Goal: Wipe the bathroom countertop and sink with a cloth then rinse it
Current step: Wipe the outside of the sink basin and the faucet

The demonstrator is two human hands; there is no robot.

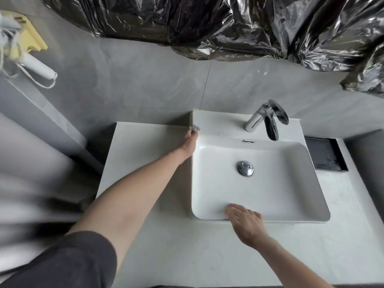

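The left hand (190,140) was extended to the far left corner of the sink (291,196), fingers curled around a small grey cloth (194,128). The cloth was bunched at the fingertips, at the junction of the sink's rear ledge, the countertop (145,154) and the wall. Most of the cloth was hidden by the hand. The right hand (246,222) rested on the near rim of the sink, fingers straight and slightly spread, holding nothing.

The sink was a white rectangular basin standing on the white countertop. A chrome drain stopper (245,168) sat in the middle of the basin. A chrome faucet (265,119) stood on the rear ledge, its spout directed over the basin. A black tray (324,155) lay on the countertop just beside the right edge of the sink. Crumpled dark plastic sheeting (228,26) covered the wall above. A white hair dryer (35,65) hung in a yellow holder (31,38) at the upper left.
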